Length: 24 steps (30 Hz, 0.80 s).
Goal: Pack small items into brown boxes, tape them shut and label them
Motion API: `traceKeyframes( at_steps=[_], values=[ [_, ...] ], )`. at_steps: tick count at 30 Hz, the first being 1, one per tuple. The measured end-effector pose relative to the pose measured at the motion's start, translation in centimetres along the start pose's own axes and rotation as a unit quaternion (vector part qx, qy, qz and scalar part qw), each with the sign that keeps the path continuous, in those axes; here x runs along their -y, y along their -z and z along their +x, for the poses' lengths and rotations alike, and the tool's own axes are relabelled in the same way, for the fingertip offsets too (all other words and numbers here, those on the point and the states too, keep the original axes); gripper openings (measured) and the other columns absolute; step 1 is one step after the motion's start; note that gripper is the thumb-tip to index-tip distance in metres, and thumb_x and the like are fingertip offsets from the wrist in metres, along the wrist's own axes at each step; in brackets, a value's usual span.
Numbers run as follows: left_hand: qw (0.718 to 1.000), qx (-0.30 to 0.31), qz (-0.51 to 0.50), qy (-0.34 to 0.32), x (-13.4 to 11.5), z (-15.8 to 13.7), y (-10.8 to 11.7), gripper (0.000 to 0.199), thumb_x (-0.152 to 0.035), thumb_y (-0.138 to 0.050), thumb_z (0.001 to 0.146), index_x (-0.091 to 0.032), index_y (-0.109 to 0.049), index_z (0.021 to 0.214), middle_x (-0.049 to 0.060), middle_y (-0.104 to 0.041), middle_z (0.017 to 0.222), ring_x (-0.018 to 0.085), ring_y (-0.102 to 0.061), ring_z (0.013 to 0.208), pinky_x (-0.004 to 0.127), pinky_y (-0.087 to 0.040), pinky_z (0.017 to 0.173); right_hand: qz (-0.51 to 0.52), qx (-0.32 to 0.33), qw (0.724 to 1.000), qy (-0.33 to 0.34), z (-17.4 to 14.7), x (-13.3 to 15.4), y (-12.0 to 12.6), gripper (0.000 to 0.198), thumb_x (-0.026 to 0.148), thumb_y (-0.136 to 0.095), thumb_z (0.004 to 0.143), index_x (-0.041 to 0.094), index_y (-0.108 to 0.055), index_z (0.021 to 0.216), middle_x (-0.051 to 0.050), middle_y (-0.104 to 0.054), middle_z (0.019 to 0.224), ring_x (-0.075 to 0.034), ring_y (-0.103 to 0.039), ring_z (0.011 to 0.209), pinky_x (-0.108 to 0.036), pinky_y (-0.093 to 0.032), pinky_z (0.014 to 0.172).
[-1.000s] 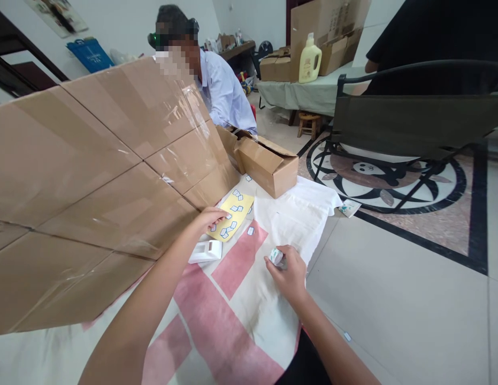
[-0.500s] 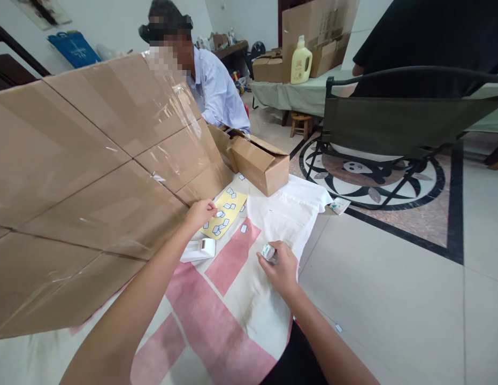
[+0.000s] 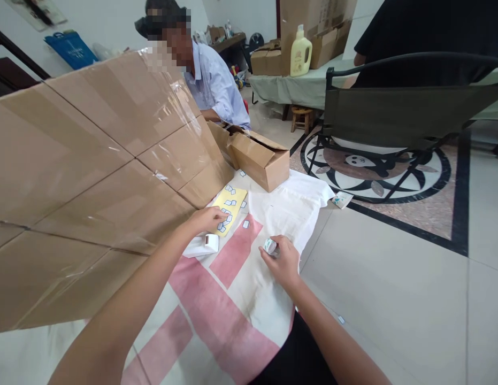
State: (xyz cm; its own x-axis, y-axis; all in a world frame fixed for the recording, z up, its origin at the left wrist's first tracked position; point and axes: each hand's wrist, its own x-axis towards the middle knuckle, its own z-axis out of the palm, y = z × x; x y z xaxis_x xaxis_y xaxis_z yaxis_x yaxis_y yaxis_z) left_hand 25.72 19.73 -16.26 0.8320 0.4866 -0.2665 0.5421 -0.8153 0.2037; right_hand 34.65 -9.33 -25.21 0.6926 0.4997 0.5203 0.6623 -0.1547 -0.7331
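Observation:
My left hand rests on the near end of a yellow sheet dotted with several small white stickers, fingers curled down on it. Just below that hand lies a white plastic device. My right hand is closed around a small white and green object, held low over the white and pink cloth spread on the floor. One loose sticker lies on the cloth between my hands.
A large taped cardboard panel leans along the left. A small open cardboard box sits beyond the sheet, with a person in a light blue shirt behind it. A folding chair stands to the right on tiled floor.
My left hand has slid back toward me along the yellow sheet, nearer the white device. My right hand stays closed on the small object. The view has shifted slightly.

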Motion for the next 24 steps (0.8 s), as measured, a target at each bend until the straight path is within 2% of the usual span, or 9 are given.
traceKeyframes(
  at_steps=[3, 7, 9, 12, 15, 18, 21, 24],
  values=[
    [0.999, -0.042, 0.005, 0.011, -1.3, -0.3, 0.5, 0.025, -0.034, -0.059, 0.088, -0.034, -0.08, 0.101, 0.0, -0.071, 0.095, 0.018, -0.066, 0.087, 0.026, -0.042, 0.068, -0.006, 0.002, 1.0, -0.005, 0.0, 0.0, 0.0, 0.02, 0.039, -0.065, 0.091, 0.022, -0.059, 0.099, -0.002, -0.068, 0.082, -0.019, -0.063, 0.071, -0.031, -0.046, 0.064],
    [0.993, -0.114, -0.016, 0.007, -4.3, -1.0, -0.6, 0.038, -0.036, -0.047, 0.096, -0.028, -0.07, 0.124, 0.004, -0.068, 0.108, 0.021, -0.063, 0.099, 0.029, -0.046, 0.082, -0.005, 0.006, 1.0, -0.002, 0.0, -0.1, -0.1, 0.021, 0.041, -0.065, 0.091, 0.021, -0.06, 0.099, -0.003, -0.068, 0.083, -0.02, -0.063, 0.073, -0.032, -0.046, 0.066],
    [0.994, -0.104, -0.036, -0.02, -5.7, -1.2, -1.8, 0.039, -0.039, -0.054, 0.093, -0.031, -0.066, 0.129, 0.003, -0.067, 0.114, 0.02, -0.063, 0.103, 0.029, -0.046, 0.083, -0.005, 0.009, 1.0, 0.0, 0.1, -0.1, -0.1, 0.022, 0.041, -0.065, 0.091, 0.021, -0.06, 0.099, -0.003, -0.067, 0.082, -0.02, -0.063, 0.073, -0.032, -0.046, 0.067],
    [0.995, -0.064, -0.061, -0.049, -6.9, -1.0, -3.2, 0.031, -0.035, -0.063, 0.087, -0.031, -0.069, 0.117, 0.003, -0.064, 0.12, 0.021, -0.063, 0.105, 0.029, -0.047, 0.078, -0.008, 0.014, 1.0, -0.003, 0.1, 0.0, 0.0, 0.022, 0.041, -0.065, 0.091, 0.021, -0.061, 0.099, -0.003, -0.068, 0.083, -0.02, -0.064, 0.075, -0.031, -0.047, 0.067],
    [0.994, -0.032, -0.086, -0.065, -7.0, -0.4, -3.7, 0.019, -0.033, -0.063, 0.089, -0.023, -0.068, 0.104, 0.005, -0.064, 0.114, 0.019, -0.062, 0.094, 0.033, -0.049, 0.081, -0.007, 0.014, 1.0, 0.0, 0.2, 0.1, 0.0, 0.021, 0.041, -0.066, 0.091, 0.021, -0.06, 0.099, -0.003, -0.067, 0.082, -0.02, -0.063, 0.074, -0.031, -0.046, 0.067],
    [0.991, -0.008, -0.106, -0.081, -6.6, 0.2, -3.6, 0.021, -0.038, -0.065, 0.092, -0.017, -0.065, 0.095, 0.005, -0.065, 0.106, 0.017, -0.06, 0.087, 0.037, -0.052, 0.083, -0.007, 0.006, 1.0, 0.006, 0.2, 0.1, -0.1, 0.022, 0.04, -0.067, 0.091, 0.021, -0.06, 0.099, -0.002, -0.066, 0.08, -0.02, -0.062, 0.073, -0.031, -0.045, 0.066],
    [0.989, -0.003, -0.129, -0.075, -5.6, 0.7, -3.0, 0.024, -0.04, -0.066, 0.092, -0.017, -0.065, 0.096, 0.003, -0.066, 0.098, 0.016, -0.062, 0.085, 0.036, -0.054, 0.081, -0.002, 0.002, 1.0, 0.009, 0.1, 0.0, -0.1, 0.022, 0.04, -0.067, 0.091, 0.021, -0.059, 0.098, -0.002, -0.066, 0.08, -0.02, -0.062, 0.072, -0.031, -0.045, 0.066],
    [0.988, -0.02, -0.153, -0.033, -3.2, 1.6, -1.7, 0.026, -0.039, -0.067, 0.092, -0.016, -0.064, 0.104, 0.004, -0.067, 0.1, 0.016, -0.064, 0.085, 0.036, -0.056, 0.078, 0.001, 0.003, 1.0, 0.004, 0.1, 0.0, -0.1, 0.02, 0.039, -0.067, 0.091, 0.021, -0.059, 0.098, -0.002, -0.066, 0.08, -0.02, -0.062, 0.072, -0.031, -0.045, 0.065]
  ],
)
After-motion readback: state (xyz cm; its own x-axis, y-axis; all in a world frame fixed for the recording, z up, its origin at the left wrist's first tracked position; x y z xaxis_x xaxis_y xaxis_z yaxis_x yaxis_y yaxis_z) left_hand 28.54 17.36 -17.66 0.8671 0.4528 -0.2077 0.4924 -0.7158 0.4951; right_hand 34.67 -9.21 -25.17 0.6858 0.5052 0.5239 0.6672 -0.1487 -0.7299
